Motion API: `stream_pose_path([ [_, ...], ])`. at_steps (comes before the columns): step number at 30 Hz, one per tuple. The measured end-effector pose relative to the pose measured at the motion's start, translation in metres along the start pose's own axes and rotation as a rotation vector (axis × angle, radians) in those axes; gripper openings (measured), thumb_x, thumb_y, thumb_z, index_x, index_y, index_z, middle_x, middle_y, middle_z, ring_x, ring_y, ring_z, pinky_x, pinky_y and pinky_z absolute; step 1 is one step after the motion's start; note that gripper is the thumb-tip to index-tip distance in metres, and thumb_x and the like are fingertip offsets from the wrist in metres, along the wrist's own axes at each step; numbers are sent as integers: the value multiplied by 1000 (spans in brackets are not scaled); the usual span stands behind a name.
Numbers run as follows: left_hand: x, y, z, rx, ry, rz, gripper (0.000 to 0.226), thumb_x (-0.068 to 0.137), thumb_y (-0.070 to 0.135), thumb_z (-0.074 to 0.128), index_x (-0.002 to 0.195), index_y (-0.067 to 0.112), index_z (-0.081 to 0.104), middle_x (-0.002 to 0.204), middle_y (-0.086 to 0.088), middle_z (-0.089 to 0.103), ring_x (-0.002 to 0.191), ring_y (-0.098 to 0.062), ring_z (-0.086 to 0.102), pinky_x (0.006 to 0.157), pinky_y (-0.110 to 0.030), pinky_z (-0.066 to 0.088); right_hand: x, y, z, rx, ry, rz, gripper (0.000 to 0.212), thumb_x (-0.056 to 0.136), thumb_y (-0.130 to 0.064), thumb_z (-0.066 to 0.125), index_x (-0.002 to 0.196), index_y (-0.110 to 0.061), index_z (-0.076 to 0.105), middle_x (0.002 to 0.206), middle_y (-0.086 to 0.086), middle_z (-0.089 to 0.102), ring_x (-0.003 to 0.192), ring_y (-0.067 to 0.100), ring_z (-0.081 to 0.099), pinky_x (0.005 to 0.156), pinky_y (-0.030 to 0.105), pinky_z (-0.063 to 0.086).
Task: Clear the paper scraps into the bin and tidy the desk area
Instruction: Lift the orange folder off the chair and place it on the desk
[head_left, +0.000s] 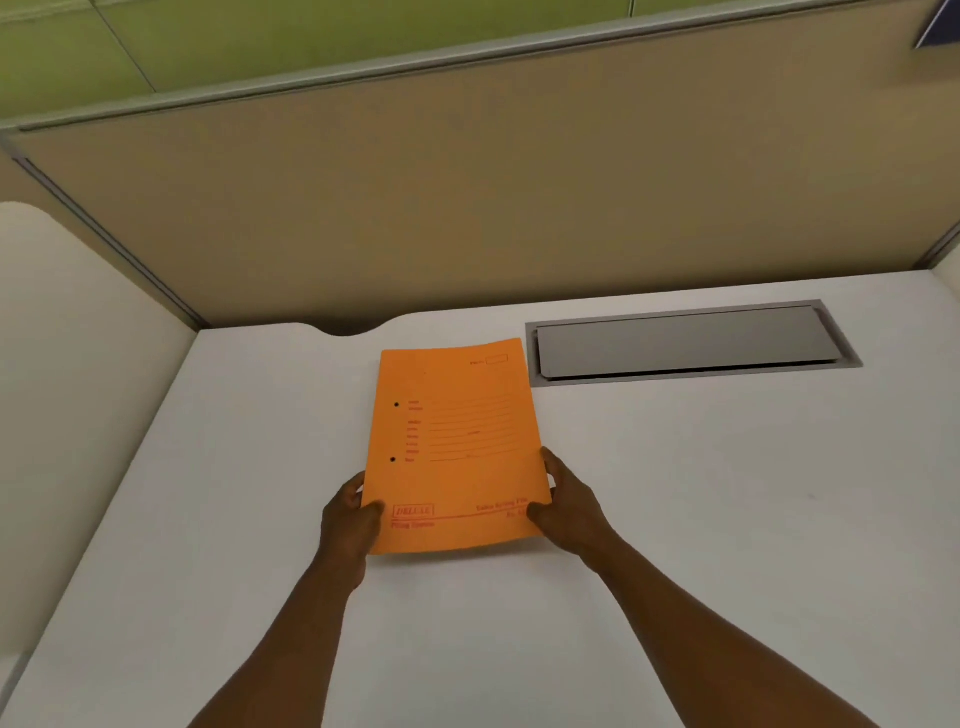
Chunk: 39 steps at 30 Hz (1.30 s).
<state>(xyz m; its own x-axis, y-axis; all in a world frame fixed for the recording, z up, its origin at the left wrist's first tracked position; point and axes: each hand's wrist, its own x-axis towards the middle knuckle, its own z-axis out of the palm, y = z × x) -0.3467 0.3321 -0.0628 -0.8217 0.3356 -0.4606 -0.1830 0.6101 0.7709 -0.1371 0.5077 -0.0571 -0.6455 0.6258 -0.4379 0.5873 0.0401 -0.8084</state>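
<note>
An orange file folder with red printing and two punch holes lies lengthwise over the middle of the white desk. My left hand grips its near left corner, thumb on top. My right hand grips its near right edge, thumb on top and fingers along the side. The near end looks slightly lifted off the desk. No paper scraps and no bin are in view.
A grey cable hatch is set into the desk just right of the folder's far end. A tan partition wall closes off the back. A lower white surface sits to the left, and a cable notch cuts the desk's back edge.
</note>
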Motion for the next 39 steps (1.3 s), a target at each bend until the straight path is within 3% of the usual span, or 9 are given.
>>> stream_pose_path([
  [5, 53, 12, 19, 80, 36, -5, 27, 95, 9, 53, 118, 23, 55, 117, -10, 64, 92, -25, 61, 76, -38, 50, 48, 5, 7, 6, 55, 15, 81, 86, -24, 66, 150, -17, 18, 147, 9, 38, 130, 28, 42, 102, 40, 39],
  [9, 68, 7, 32, 394, 191, 159, 55, 95, 36, 58, 141, 10, 43, 141, -18, 48, 122, -38, 51, 99, -53, 43, 58, 17, 24, -392, 101, -106, 91, 85, -44, 63, 152, -15, 8, 159, 11, 12, 141, 33, 21, 110, 47, 30],
  [12, 65, -13, 43, 836, 101, 353, 70, 97, 55, 37, 150, 9, 30, 157, -18, 26, 138, -39, 33, 109, -54, 30, 57, 35, 42, -660, 74, -156, 90, 90, -61, 43, 152, -21, -10, 160, 6, -16, 147, 26, -11, 117, 43, 5],
  [15, 69, -30, 47, 1026, 43, 424, 81, 91, 60, 9, 154, 9, 11, 161, -19, 6, 145, -39, 16, 114, -52, 19, 57, 46, 51, -762, 99, -186, 78, 96, -61, 21, 148, -22, -23, 157, 3, -27, 142, 20, -27, 116, 37, -10],
  [19, 80, -28, 47, 1049, 24, 440, 82, 90, 59, 7, 154, 8, 7, 161, -21, 5, 146, -40, 13, 116, -53, 20, 59, 50, 51, -814, 93, -184, 74, 95, -62, 11, 146, -24, -28, 154, 0, -33, 141, 18, -30, 118, 38, -10],
  [28, 80, -27, 41, 930, -55, 360, 76, 93, 57, 14, 154, 16, -8, 162, -11, -11, 149, -33, -1, 120, -49, 8, 55, 49, 45, -838, 90, -198, 77, 95, -63, 12, 146, -20, -27, 155, 0, -30, 142, 17, -27, 118, 35, -10],
  [39, 4, -58, 20, 843, -16, 385, 74, 99, 49, 32, 154, 10, -1, 163, -8, -4, 149, -27, 5, 120, -43, 14, -18, 65, 51, -824, 80, -165, 76, 96, -62, 12, 146, -16, -22, 156, -2, -25, 141, 13, -26, 115, 30, -13],
])
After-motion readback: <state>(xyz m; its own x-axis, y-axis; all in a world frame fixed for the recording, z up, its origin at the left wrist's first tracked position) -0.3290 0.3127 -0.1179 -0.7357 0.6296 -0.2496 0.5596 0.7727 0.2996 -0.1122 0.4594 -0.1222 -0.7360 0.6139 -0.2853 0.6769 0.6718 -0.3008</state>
